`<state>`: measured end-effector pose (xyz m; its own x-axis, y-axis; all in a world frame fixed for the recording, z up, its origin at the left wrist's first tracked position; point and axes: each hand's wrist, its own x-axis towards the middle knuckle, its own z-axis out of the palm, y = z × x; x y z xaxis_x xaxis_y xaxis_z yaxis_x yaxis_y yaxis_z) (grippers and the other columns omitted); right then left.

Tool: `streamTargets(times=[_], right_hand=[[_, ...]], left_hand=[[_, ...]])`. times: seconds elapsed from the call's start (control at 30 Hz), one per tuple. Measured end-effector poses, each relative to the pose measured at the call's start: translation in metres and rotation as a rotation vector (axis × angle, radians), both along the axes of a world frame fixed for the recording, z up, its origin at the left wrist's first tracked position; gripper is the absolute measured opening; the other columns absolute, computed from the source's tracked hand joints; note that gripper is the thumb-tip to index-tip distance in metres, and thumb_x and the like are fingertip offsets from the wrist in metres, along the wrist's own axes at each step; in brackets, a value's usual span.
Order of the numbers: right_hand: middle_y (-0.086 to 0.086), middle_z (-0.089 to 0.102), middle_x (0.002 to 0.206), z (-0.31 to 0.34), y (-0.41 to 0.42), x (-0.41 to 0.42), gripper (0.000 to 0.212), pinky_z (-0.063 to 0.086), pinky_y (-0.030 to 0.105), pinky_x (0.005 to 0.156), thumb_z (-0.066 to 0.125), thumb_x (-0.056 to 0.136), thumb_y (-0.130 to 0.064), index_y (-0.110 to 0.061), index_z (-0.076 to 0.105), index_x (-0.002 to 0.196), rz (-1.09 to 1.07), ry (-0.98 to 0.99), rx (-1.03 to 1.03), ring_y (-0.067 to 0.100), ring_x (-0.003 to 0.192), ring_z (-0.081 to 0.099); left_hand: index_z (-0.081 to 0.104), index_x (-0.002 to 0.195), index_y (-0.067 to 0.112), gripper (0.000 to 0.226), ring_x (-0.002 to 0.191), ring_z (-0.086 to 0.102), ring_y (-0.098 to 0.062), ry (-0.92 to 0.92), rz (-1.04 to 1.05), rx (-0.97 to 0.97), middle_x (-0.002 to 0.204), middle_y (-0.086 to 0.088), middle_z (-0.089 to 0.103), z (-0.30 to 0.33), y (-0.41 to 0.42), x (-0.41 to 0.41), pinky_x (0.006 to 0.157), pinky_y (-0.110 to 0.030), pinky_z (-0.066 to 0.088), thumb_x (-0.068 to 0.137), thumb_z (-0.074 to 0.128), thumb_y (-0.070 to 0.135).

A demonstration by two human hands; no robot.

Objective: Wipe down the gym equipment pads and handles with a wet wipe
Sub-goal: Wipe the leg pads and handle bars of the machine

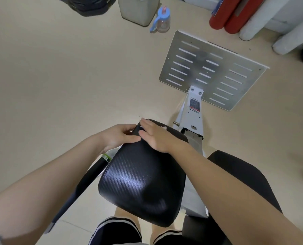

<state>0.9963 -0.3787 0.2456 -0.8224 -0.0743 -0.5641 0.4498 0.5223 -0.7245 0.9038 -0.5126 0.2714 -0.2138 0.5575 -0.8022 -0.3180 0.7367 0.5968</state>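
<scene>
Black carbon-weave pad (140, 188) at centre, tilted, its far end up by both hands, its near end over the bare knees; a second dark pad (242, 175) just to its right. Left hand (119, 137) gripped the pad's far-left edge, fingers (129, 129) curled round the rim, thumb along the top; right hand (156, 137) lay flat on the far end of the pad, fingers (147, 124) straight and together, reaching toward the far rim; thumb tip close beside the left thumb. Small white scraps peeped out beside the right hand near the far rim, probably the wet wipe (164, 128) under the palm; could not tell for sure. Black handle (96, 172) with a green band slanted out from under the pad's left side, just below the left wrist. White frame beam (191, 112) ran away from the pad to a slotted metal footplate (212, 71) lying on the beige floor (59, 76). Farther off on the floor: a blue-handled cup (162, 20) beside a pale bin (138, 9); red rolls (232, 16) and white rolls (271, 23) at upper right, well apart from the hands.
</scene>
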Motion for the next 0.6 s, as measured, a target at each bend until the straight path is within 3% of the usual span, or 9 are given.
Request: streamTargets(times=[0.1,0.27,0.37,0.43,0.5,0.6], right_hand=[[0.004,0.011,0.157,-0.003,0.006,0.002,0.051,0.006,0.031,0.118,0.030,0.101,-0.032,-0.008,0.021,0.146,0.083,0.015,0.013,0.013,0.144,0.006],[0.000,0.023,0.153,-0.011,0.035,0.044,0.049,0.025,0.035,0.112,0.027,0.100,-0.037,-0.013,0.026,0.144,0.042,-0.011,0.202,0.018,0.139,0.025],[0.002,0.028,0.150,-0.010,0.043,0.056,0.048,0.024,0.031,0.108,0.024,0.101,-0.034,-0.010,0.027,0.142,-0.066,-0.144,0.186,0.020,0.137,0.028],[0.007,0.042,0.134,-0.008,0.038,0.045,0.040,0.030,0.031,0.098,0.025,0.101,-0.032,-0.007,0.040,0.128,-0.110,-0.127,0.142,0.023,0.126,0.038],[0.010,0.046,0.122,-0.008,0.026,0.027,0.033,0.030,0.030,0.092,0.029,0.101,-0.029,-0.003,0.043,0.117,-0.105,-0.092,0.094,0.024,0.117,0.041],[0.010,0.037,0.140,-0.010,0.010,-0.002,0.038,0.021,0.030,0.109,0.030,0.101,-0.026,-0.001,0.041,0.128,-0.016,-0.025,-0.004,0.021,0.133,0.029]], left_hand=[[0.055,0.122,0.018,0.033,0.098,0.058,0.001,0.005,-0.014,0.003,0.112,0.006,0.063,-0.001,0.001,-0.001,0.071,-0.003,0.046,0.091,0.055,0.007],[0.056,0.125,0.015,0.036,0.113,0.058,-0.013,-0.030,-0.016,-0.025,0.123,-0.003,0.064,0.001,0.002,-0.002,0.092,-0.020,0.045,0.090,0.056,0.007],[0.060,0.118,0.015,0.032,0.105,0.061,-0.010,-0.028,-0.018,-0.024,0.114,0.000,0.067,0.002,0.004,-0.003,0.088,-0.016,0.047,0.089,0.056,0.004],[0.062,0.111,0.020,0.029,0.094,0.064,-0.002,-0.042,0.010,-0.015,0.104,0.008,0.070,0.003,0.004,-0.003,0.080,-0.011,0.049,0.089,0.056,0.003],[0.062,0.115,0.020,0.031,0.099,0.064,-0.004,-0.060,0.025,-0.004,0.107,0.006,0.070,0.001,0.000,-0.002,0.086,-0.015,0.050,0.088,0.058,0.005],[0.059,0.123,0.023,0.048,0.110,0.062,-0.013,-0.097,0.027,0.016,0.119,0.001,0.066,-0.002,-0.006,-0.003,0.093,-0.024,0.049,0.077,0.069,0.013]])
